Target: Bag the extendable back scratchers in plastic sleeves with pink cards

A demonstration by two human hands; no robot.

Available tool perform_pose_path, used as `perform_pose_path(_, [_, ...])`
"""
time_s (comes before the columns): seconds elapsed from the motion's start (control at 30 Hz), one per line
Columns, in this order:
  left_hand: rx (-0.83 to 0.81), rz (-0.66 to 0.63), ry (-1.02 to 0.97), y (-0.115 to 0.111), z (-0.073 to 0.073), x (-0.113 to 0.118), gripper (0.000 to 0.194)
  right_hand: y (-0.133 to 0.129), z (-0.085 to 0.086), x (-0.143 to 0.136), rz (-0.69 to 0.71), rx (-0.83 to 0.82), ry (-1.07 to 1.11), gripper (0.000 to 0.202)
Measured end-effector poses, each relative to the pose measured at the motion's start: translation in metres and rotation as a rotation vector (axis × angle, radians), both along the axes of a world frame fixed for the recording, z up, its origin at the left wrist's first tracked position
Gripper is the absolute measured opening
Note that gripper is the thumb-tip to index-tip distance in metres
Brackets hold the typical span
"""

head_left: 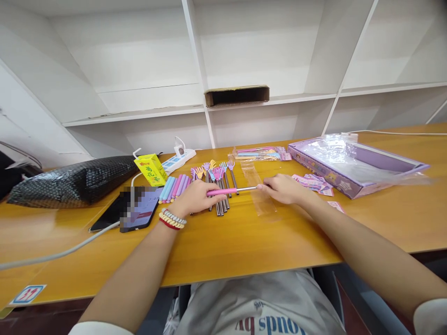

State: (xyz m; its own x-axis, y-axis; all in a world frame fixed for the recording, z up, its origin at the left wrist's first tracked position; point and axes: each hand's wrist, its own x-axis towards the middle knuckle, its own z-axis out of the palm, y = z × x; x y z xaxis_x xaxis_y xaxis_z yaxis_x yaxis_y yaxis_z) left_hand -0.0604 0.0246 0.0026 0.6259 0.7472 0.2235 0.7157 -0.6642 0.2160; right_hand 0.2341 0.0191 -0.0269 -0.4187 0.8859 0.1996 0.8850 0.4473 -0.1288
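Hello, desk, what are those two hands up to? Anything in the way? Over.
Left hand: fingers round pink handle. Right hand: pinching metal rod joined to it. Clear plastic sleeve lies near right hand.

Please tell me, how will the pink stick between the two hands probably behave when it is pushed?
The pink stick is probably stiff, as it looks straight between the left hand and right hand. Its slim, round-looking shape suggests it may roll. The shiny metal end might feel slippery.

Handle tubes [176,187] left of claw rods [218,173].
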Motion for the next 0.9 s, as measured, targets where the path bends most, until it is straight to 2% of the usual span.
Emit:
perform_pose_path(0.17, [0.022,-0.030,0.003,-0.011,-0.003,0.015,0.039,-0.001,-0.004,-0.003,-0.023,-0.042,-0.051,0.073])
perform_pose_path(0.47, [0.084,-0.043,0.027,-0.012,-0.011,0.022,0.038,-0.014,0.003,-0.018,-0.065,-0.109,-0.236,0.087])
perform_pose_path(0.67, [0.111,-0.068,0.023,-0.018,-0.010,0.029,0.038,-0.021,0.004,-0.030,-0.101,-0.141,-0.221,0.090])
perform_pose_path(0.9, [0.237,-0.155,-0.017,-0.022,-0.020,0.038,0.033,-0.031,0.007,-0.045,-0.109,-0.177,-0.175,0.089])
